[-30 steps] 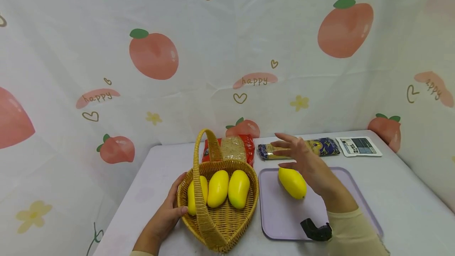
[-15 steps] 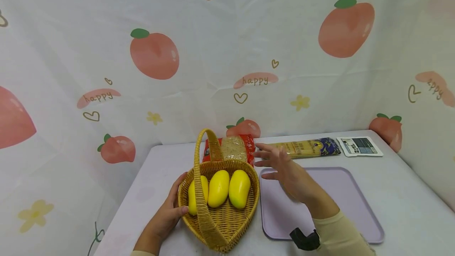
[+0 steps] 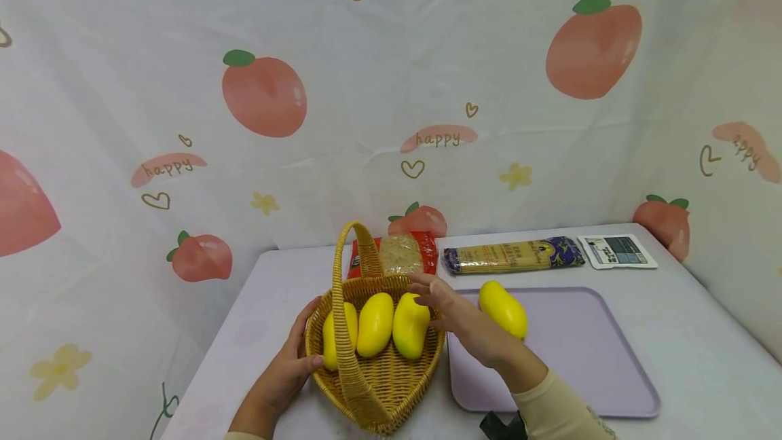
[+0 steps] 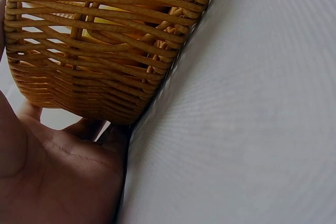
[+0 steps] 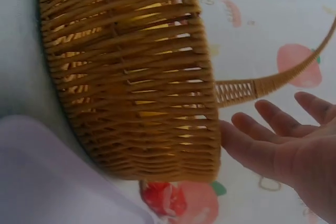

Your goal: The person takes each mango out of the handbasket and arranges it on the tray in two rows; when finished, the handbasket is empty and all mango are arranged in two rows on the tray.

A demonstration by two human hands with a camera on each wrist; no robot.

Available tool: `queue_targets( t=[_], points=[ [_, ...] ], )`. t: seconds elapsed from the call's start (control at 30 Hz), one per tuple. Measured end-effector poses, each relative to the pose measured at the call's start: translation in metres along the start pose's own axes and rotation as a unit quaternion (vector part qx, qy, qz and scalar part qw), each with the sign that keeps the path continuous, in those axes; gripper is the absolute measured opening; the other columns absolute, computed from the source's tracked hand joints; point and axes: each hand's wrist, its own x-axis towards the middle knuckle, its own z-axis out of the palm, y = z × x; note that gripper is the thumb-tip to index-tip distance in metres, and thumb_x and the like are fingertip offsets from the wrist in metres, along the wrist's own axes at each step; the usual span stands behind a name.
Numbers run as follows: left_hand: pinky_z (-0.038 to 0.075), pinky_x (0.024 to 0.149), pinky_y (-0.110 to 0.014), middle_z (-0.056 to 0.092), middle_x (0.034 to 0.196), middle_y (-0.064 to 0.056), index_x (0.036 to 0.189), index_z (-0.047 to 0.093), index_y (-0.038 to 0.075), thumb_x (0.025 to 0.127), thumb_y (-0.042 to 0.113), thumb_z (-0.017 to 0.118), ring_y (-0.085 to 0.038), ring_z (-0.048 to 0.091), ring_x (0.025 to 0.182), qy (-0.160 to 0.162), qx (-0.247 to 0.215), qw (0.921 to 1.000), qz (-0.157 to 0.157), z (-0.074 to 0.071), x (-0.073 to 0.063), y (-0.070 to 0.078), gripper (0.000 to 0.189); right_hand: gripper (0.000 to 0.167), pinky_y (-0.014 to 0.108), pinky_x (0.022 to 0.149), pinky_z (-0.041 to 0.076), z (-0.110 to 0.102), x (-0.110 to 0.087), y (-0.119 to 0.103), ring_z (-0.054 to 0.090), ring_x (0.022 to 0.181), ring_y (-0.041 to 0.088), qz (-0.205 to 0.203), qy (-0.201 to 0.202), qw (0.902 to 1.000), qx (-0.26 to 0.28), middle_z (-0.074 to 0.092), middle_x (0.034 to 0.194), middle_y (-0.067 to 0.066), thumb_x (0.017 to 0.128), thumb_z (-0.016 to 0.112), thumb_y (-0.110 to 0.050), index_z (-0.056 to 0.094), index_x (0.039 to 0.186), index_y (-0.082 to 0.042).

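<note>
A wicker basket (image 3: 397, 396) with an arched handle holds three yellow mangoes: a left mango (image 3: 328, 345) partly behind the handle, a middle mango (image 3: 375, 324) and a right mango (image 3: 409, 335). My left hand (image 3: 287, 365) grips the basket's left side, thumb near the rim; the left wrist view shows it against the weave. With fingers extended, my right hand (image 3: 461, 321) is over the basket's right rim, close to the right mango, and holds nothing. In the right wrist view its fingers are beside the rim. Another mango (image 3: 504, 309) lies on a lilac tray (image 3: 586, 358).
Behind the basket lies a red bag (image 3: 403, 253) with a clear window. A long noodle packet (image 3: 513, 257) and a flat white packet (image 3: 617, 252) lie along the table's back. A fruit-printed curtain (image 3: 366, 87) hangs behind the table.
My right hand has moved left from above the tray's mango to the basket's right rim, bringing that mango back into sight. My left hand and the basket have stayed put.
</note>
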Motion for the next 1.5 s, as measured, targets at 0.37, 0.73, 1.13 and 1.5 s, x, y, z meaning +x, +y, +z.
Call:
queue_targets(
  t=[0.37,0.73,1.13,1.5],
  points=[
    [0.029,0.113,-0.018,0.000,0.181,-0.008,0.175,0.014,0.031,0.093,0.021,0.083,-0.033,0.002,0.162,-0.002,0.001,1.0000,-0.002,-0.001,0.000,0.000,0.108,0.065,0.069,0.121,0.025,0.028,0.010,0.006,0.028,0.156,0.043,0.038,0.026,0.9975,-0.054,0.033,0.170,0.018,0.116,0.041,-0.051,0.038,0.167,-0.010],
    [0.029,0.116,-0.020,0.002,0.180,-0.006,0.175,0.014,0.034,0.094,0.017,0.080,-0.021,0.013,0.160,-0.006,-0.003,1.0000,0.003,-0.004,0.000,-0.003,0.106,0.074,0.074,0.118,0.024,0.049,0.022,0.007,0.031,0.154,0.042,0.079,0.092,0.9883,-0.092,0.038,0.165,0.021,0.110,0.054,-0.058,0.046,0.161,-0.004],
    [0.028,0.115,-0.019,0.002,0.180,-0.006,0.175,0.014,0.032,0.093,0.018,0.080,-0.024,0.011,0.160,-0.005,-0.005,1.0000,0.001,-0.003,0.000,-0.003,0.107,0.079,0.074,0.117,0.027,0.059,0.041,0.022,0.034,0.151,0.050,0.141,0.183,0.9673,-0.105,0.030,0.165,0.032,0.107,0.068,-0.045,0.040,0.160,0.005],
    [0.030,0.116,-0.021,0.001,0.180,-0.006,0.175,0.015,0.033,0.093,0.018,0.081,-0.015,0.021,0.157,-0.004,-0.012,0.9999,0.002,-0.002,0.000,-0.003,0.107,0.074,0.063,0.096,0.052,0.069,0.058,0.035,0.057,0.116,0.047,0.183,0.156,0.9342,-0.264,0.040,0.146,0.037,0.096,0.082,-0.013,0.043,0.155,0.009]
  ],
)
